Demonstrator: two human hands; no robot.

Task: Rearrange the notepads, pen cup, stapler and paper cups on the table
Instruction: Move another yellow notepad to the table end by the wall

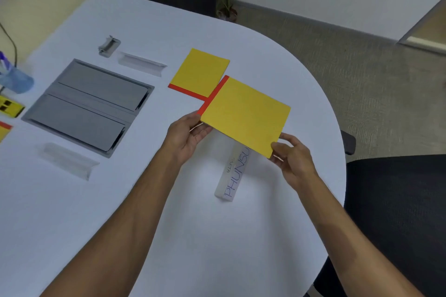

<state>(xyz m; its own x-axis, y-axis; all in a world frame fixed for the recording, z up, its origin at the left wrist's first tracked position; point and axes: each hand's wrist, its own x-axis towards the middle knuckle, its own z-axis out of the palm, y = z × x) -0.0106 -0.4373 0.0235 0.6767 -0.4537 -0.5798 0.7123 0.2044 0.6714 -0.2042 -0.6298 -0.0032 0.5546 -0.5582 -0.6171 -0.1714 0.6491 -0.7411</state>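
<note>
A yellow notepad (246, 113) with a red spine is held just above the white table (193, 236). My left hand (187, 135) grips its near-left corner by the spine; my right hand (290, 159) pinches its near-right corner. A second yellow notepad (200, 72) with a red edge lies flat on the table just behind it. A silver stapler (109, 46) sits further back to the left. A blue cup (14, 79) stands at the left edge. Another yellow notepad (9, 107) shows partly at the far left.
A grey cable hatch (89, 106) is set into the table on the left. Two clear name-plate holders (142, 62) (67, 159) lie near it. A white name plate (233, 171) lies under the held notepad. A black chair (398, 212) stands at the right.
</note>
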